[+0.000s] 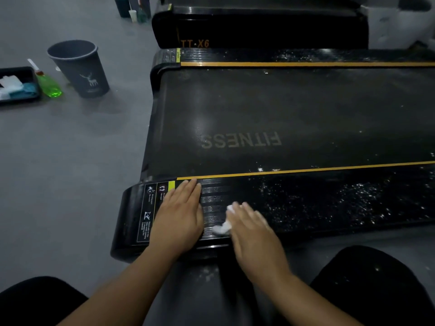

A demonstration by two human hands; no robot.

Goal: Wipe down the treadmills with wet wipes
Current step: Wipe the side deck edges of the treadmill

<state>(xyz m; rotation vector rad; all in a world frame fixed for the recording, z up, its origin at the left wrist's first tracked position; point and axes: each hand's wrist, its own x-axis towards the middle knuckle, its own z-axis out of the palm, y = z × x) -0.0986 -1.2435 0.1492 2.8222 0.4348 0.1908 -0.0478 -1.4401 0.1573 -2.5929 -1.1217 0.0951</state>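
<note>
Black treadmill (282,109) with a dark woven belt marked FITNESS and two orange-yellow edge stripes, lying low on the grey floor; near ribbed black side rail (317,208) thickly flecked with white specks toward the right, the ribbing beside the hands looking cleaner; crumpled white wet wipe (221,228) lying on that rail at its rear end, mostly covered by the right hand (254,234); right hand blurred, its fingers near-straight and close together, pressing the wipe flat to the rail; left hand (181,212) flat on the rail just beside it, fingers (191,187) straight and pressed together, holding nothing, seemingly a brace; step in hand, by judgement: wiping the near side rail, early in the task; next move likely calls for a firm sweep rightward along the rail into the speckled stretch; far rail (306,56) also speckled; second black treadmill (259,29) lettered TT-X6 behind; grey plastic bin (80,69) with a deer print, green liquid bottle (50,87) and black tray (29,71) of cloths well apart on the floor.
</note>
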